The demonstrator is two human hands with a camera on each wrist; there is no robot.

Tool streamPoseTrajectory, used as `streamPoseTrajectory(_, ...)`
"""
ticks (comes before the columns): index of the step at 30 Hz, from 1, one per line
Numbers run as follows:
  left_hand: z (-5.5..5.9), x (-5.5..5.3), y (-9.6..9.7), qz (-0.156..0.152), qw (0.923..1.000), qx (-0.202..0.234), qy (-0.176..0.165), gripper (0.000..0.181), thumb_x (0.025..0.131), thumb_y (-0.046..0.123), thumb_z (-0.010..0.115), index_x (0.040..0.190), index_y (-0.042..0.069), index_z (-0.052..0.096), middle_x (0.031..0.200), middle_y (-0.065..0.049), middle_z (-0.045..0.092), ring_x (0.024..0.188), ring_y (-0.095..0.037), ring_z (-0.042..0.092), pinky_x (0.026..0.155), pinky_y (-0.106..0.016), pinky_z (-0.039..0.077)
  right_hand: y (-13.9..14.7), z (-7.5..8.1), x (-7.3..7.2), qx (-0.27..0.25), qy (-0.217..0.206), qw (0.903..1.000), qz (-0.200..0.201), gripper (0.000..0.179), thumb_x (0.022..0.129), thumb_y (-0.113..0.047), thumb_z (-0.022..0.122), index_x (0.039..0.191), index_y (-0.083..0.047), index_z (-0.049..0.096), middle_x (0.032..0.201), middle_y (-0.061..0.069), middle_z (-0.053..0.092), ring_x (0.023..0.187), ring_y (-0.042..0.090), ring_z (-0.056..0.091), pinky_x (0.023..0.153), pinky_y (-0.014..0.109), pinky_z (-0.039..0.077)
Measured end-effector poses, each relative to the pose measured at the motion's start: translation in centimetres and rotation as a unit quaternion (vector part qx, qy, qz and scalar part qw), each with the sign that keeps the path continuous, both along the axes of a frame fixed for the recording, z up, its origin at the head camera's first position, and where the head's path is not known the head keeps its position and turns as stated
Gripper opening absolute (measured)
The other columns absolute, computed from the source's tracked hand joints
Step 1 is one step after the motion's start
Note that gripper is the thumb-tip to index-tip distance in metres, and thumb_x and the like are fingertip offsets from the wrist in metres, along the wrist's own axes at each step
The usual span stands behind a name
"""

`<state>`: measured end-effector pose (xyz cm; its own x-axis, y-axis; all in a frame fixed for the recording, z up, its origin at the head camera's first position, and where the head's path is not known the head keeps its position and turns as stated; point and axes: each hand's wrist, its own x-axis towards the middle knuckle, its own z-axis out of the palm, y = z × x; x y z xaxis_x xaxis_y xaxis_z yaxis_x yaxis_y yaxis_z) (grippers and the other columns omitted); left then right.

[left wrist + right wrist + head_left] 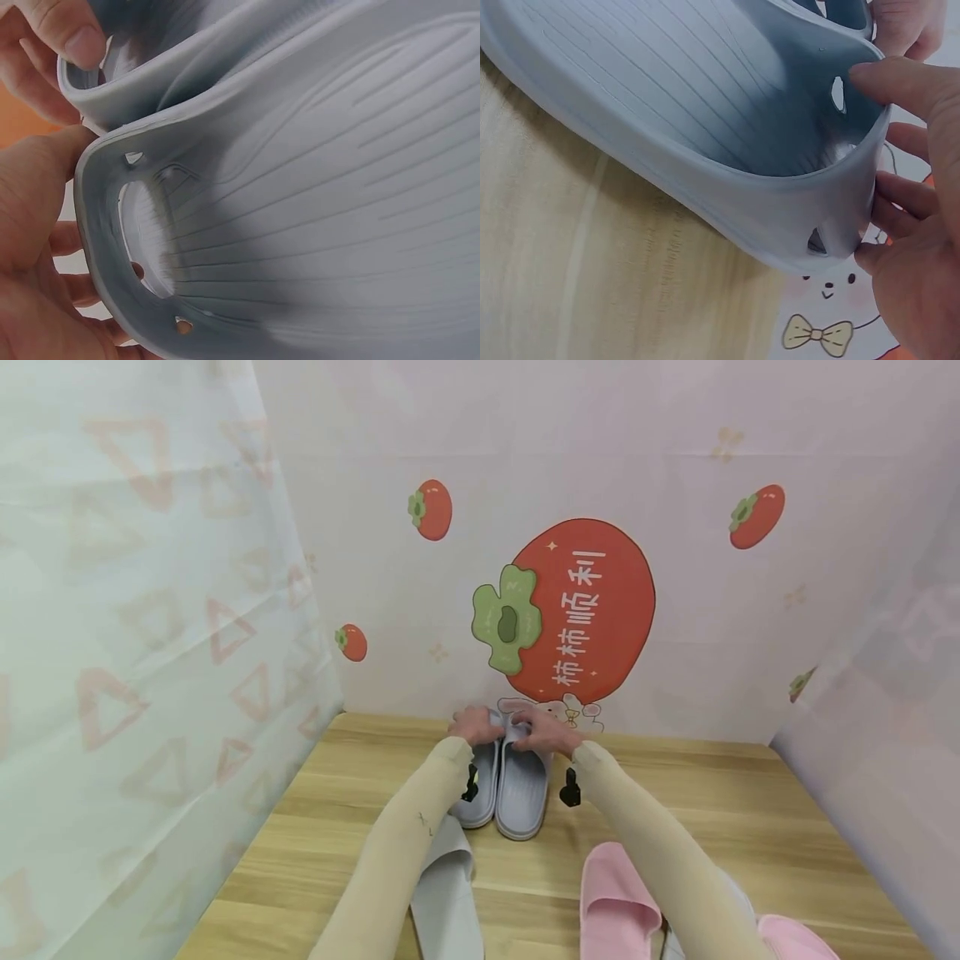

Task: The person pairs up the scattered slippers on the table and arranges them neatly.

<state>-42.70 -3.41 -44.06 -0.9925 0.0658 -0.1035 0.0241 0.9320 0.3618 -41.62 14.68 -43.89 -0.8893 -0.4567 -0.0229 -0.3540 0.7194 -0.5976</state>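
Note:
Two blue-grey slide slippers stand side by side on the wooden surface, close to the back wall. My left hand point(476, 727) grips the strap end of the left slipper point(480, 808), its fingers wrapped beyond the strap point(94, 247) in the left wrist view. My right hand point(543, 732) holds the strap end of the right slipper point(522, 793). In the right wrist view, the right thumb lies over the strap's edge and the other fingers are on its outside. Both slippers touch or nearly touch along their inner sides.
A light grey slipper point(447, 902) lies nearer, by my left forearm. A pink slipper point(617, 893) is left of my right forearm; another pink one point(795, 939) shows at the bottom edge, and a pale one is partly hidden. Printed cloth walls point(405, 677) enclose the wooden surface point(300, 860).

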Motion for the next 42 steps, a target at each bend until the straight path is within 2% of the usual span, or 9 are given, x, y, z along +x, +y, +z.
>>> streamPoseTrajectory(3,-0.1,0.5,-0.1,-0.005,1.0,-0.005,0.003,0.047,0.084,0.044,0.062,0.115,0.009,0.064,0.118,-0.016,0.06,0.104,-0.037,0.051,0.08,-0.049,0.048,0.0,-0.3,0.1,0.021,0.014,0.9997,0.001,0.058,0.08,-0.027,0.077,0.132,-0.008,0.059,0.136,0.011,0.057,0.109,0.023,0.054,0.093,0.042,0.048)
streamPoseTrajectory(6,-0.6,0.4,-0.2,-0.004,1.0,-0.006,-0.002,0.049,0.084,0.045,0.062,0.117,0.009,0.064,0.119,-0.016,0.06,0.105,-0.036,0.051,0.082,-0.05,0.048,-0.1,-0.5,0.2,0.026,0.017,0.9995,0.0,0.061,0.081,-0.028,0.077,0.134,-0.006,0.058,0.134,0.013,0.059,0.107,0.023,0.056,0.093,0.043,0.049)
streamPoseTrajectory(12,-1.0,0.5,-0.4,0.014,0.9998,0.002,-0.015,0.049,0.085,0.046,0.063,0.117,0.009,0.063,0.119,-0.015,0.059,0.107,-0.037,0.049,0.086,-0.051,0.046,-0.4,-1.0,0.1,0.027,0.019,0.9994,-0.005,0.058,0.082,-0.028,0.075,0.134,-0.007,0.059,0.132,0.011,0.061,0.105,0.023,0.057,0.093,0.042,0.05)
streamPoseTrajectory(21,-1.6,0.4,-0.5,0.008,0.9997,-0.004,-0.022,0.047,0.086,0.043,0.059,0.119,0.009,0.063,0.118,-0.015,0.058,0.107,-0.036,0.05,0.084,-0.049,0.047,-0.4,-2.3,0.0,0.015,0.01,0.9996,-0.023,0.051,0.085,-0.029,0.072,0.129,-0.007,0.06,0.132,0.013,0.061,0.114,0.026,0.059,0.098,0.044,0.05)
streamPoseTrajectory(27,-0.7,0.6,-0.9,0.018,0.9996,0.01,-0.018,0.047,0.088,0.042,0.058,0.119,0.008,0.063,0.122,-0.017,0.058,0.111,-0.037,0.05,0.086,-0.052,0.048,-0.1,-2.1,0.0,0.003,0.024,0.9991,-0.034,0.053,0.087,-0.031,0.072,0.129,-0.002,0.06,0.129,0.016,0.063,0.116,0.03,0.06,0.099,0.047,0.049)
streamPoseTrajectory(31,-0.3,0.9,-1.3,0.022,0.9996,0.006,-0.018,0.049,0.09,0.043,0.056,0.124,0.009,0.061,0.127,-0.018,0.057,0.115,-0.038,0.05,0.089,-0.053,0.047,0.0,-1.7,0.2,0.002,0.025,0.9993,-0.027,0.055,0.088,-0.031,0.072,0.131,-0.001,0.059,0.13,0.017,0.063,0.118,0.031,0.059,0.099,0.047,0.049)
streamPoseTrajectory(42,1.0,2.1,-2.0,-0.014,0.9998,0.005,-0.013,0.048,0.092,0.041,0.052,0.126,0.009,0.058,0.131,-0.018,0.055,0.117,-0.039,0.048,0.092,-0.053,0.046,-0.3,-1.0,0.8,0.015,0.051,0.9986,0.001,0.05,0.09,-0.024,0.068,0.131,0.002,0.058,0.13,0.02,0.062,0.124,0.035,0.056,0.103,0.051,0.046)
